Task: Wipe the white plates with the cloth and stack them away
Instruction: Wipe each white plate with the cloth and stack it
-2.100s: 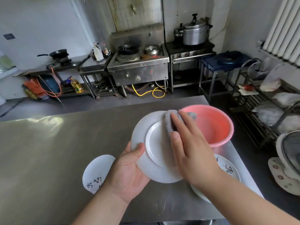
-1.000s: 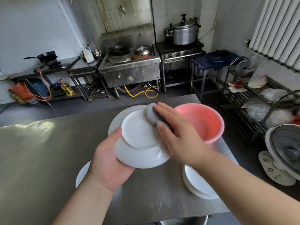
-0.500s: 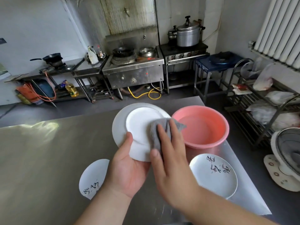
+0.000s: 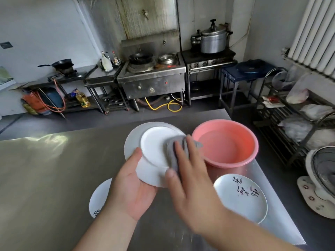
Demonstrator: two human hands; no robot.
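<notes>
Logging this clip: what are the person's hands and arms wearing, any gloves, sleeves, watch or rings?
Nothing worn shows. The left hand and right hand are ungloved, with no ring visible. The left forearm and right forearm are uncovered to the frame's bottom edge: no sleeve, watch or bracelet. The right hand is slightly blurred.

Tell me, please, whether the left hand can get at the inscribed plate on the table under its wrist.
Probably not now: the left hand grips the white plate being wiped. The inscribed plate lies close below it with nothing between, so once freed, likely yes.

Black brushed characters (none legible) on right plate (image 4: 233, 207) and left plate (image 4: 99, 195)
</notes>
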